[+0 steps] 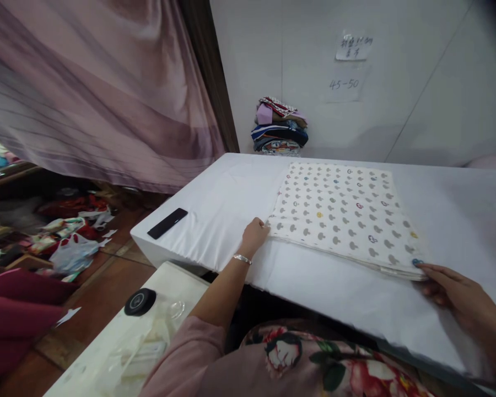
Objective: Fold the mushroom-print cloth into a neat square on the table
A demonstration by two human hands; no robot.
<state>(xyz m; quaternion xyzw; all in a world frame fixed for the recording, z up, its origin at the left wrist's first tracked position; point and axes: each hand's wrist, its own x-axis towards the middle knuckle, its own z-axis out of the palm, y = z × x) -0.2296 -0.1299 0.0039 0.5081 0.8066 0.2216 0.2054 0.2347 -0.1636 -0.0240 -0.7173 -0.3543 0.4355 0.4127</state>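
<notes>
A folded white cloth (339,212) with grey mushroom-like prints and a few coloured ones lies flat on the white-covered table (219,204). My left hand (255,234), with a silver bracelet at the wrist, pinches the cloth's near left corner. At the near right corner, my right hand (448,284) has its thumb and first finger on the cloth's edge, its other fingers curled beneath. The near edge shows several layers between the two hands.
A black flat object (167,223) lies at the table's left end. Folded fabrics (280,127) are stacked by the back wall. A white side surface (103,342) holds a round black object (140,301) and clear plastic. A pink curtain (119,82) hangs at left.
</notes>
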